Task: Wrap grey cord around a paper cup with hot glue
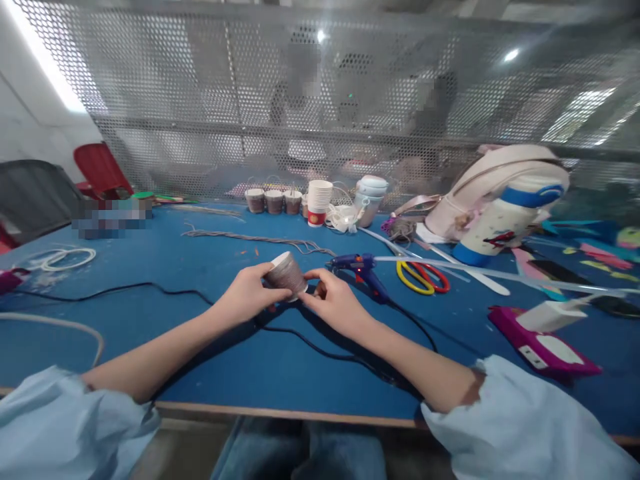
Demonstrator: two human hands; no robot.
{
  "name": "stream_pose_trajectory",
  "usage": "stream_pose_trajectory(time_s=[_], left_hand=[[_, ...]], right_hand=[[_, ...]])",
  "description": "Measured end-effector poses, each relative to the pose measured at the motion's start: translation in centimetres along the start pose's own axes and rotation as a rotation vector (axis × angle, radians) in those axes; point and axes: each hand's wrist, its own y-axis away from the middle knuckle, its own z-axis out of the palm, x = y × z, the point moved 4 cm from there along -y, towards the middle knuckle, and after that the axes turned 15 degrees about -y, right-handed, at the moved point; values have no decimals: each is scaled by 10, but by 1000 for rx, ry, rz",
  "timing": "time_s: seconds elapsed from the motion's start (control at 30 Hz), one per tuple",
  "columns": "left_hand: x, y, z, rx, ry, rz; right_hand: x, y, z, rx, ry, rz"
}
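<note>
the left hand (246,295) and right hand (336,303) pinch a tilted wrapped cup (290,273) between their fingers (279,294), mid-frame (its inside is hard to make out). upper centre, similar cups (273,202) line the desk (150,347) beside nested paper cups (320,195).

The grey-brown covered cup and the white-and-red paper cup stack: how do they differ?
The grey-brown covered cup is tilted; the white-and-red paper cup stack stands upright. The left hand holds the covered cup, while the stack rests on the blue table. The covered cup's side looks dull; the stack's lowest part shows bright red. Both show some white.
</note>
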Motion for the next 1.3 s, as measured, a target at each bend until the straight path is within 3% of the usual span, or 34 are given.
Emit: stream_pose_trajectory(time_s=[0.13, 0.3, 0.67, 0.9, 1.07, 1.2, 1.3], left_hand=[[5, 4, 0, -33, 88, -88], [2, 2, 0, -14, 153, -57], [-7, -2, -3, 18, 71, -70], [-14, -4, 3, 52, 62, -25], [-21, -8, 0, 158, 52, -24], [-28, -9, -3, 168, 78, -57], [-30, -9, -4, 160, 95, -58]], right_hand=[[0, 0, 1, -4, 20, -30], [-3, 1, 1, -22, 43, -50], [-6, 8, 3, -68, 47, -171], [-25, 23, 2, -123, 113, -314], [-52, 51, 3, -302, 231, -323], [-77, 82, -16, -383, 385, -372], [-75, 89, -48, -342, 465, -213]])
